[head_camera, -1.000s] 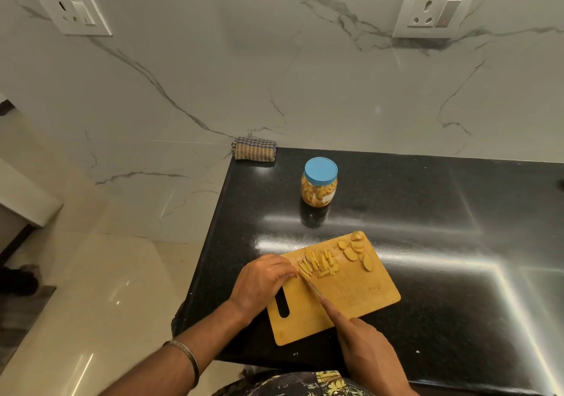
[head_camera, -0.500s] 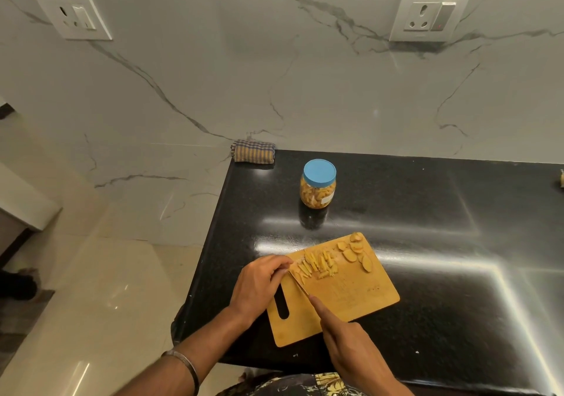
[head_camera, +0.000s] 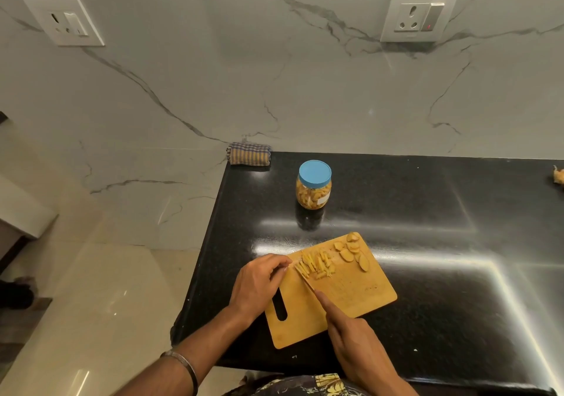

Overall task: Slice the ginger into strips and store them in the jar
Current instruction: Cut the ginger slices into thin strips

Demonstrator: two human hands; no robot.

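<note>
A wooden cutting board (head_camera: 354, 296) lies on the black counter. A pile of ginger strips (head_camera: 316, 265) sits near its far left corner, and a few round ginger slices (head_camera: 352, 250) lie further right. My right hand (head_camera: 354, 343) grips a knife (head_camera: 305, 278), index finger along its spine, blade against the left side of the strips. My left hand (head_camera: 259, 282) rests at the board's left edge with curled fingers beside the strips; whether it pinches a piece is unclear. A blue-lidded jar (head_camera: 313, 185) holding ginger pieces stands closed behind the board.
A folded checked cloth (head_camera: 248, 153) lies at the counter's back left corner. A ginger piece (head_camera: 559, 175) shows at the far right edge. The counter's left edge (head_camera: 207, 243) drops to a tiled floor. Two wall sockets sit on the marble backsplash.
The knife blade has shifted left, from the middle of the board to the left side of the strip pile. My left hand has drawn back slightly toward the board's edge.
</note>
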